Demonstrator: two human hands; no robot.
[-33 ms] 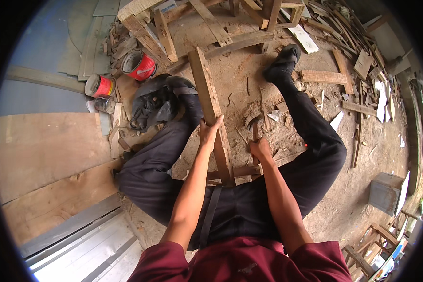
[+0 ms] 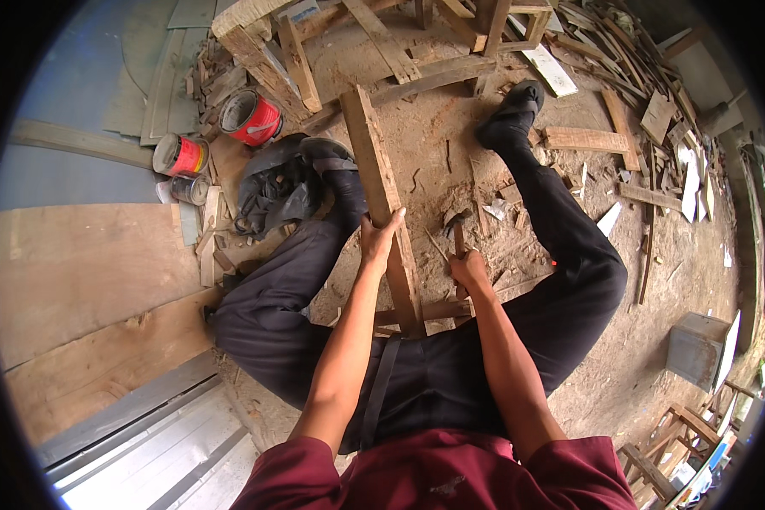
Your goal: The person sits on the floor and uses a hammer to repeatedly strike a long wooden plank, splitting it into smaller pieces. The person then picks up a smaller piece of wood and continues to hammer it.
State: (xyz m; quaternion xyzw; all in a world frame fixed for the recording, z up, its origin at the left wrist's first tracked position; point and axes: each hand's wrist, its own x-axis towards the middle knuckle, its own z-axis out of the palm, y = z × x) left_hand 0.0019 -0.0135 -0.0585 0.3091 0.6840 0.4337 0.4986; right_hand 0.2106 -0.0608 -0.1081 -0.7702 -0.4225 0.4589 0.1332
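Observation:
A long, rough wooden beam [image 2: 371,157] runs away from me between my legs, its near end close to my lap. My left hand [image 2: 379,240] is wrapped round the beam partway along, with the thumb on its right edge. To the right of it, my right hand [image 2: 470,269] grips a hammer [image 2: 460,240] by its wooden handle. The hammer's dark head points away from me, above the littered floor and apart from the beam. Beneath the beam's near end a shorter wooden crosspiece [image 2: 440,309] shows in part.
A wooden frame [image 2: 263,64] stands ahead. At the left are red cans [image 2: 251,119], a black plastic bag [image 2: 272,191] and plywood sheets [image 2: 85,272]. Scrap wood [image 2: 599,51] piles up at the far right. A grey box [image 2: 695,350] sits on the right.
The hammer's head has shifted very slightly to the left. My left hand and the beam look unmoved.

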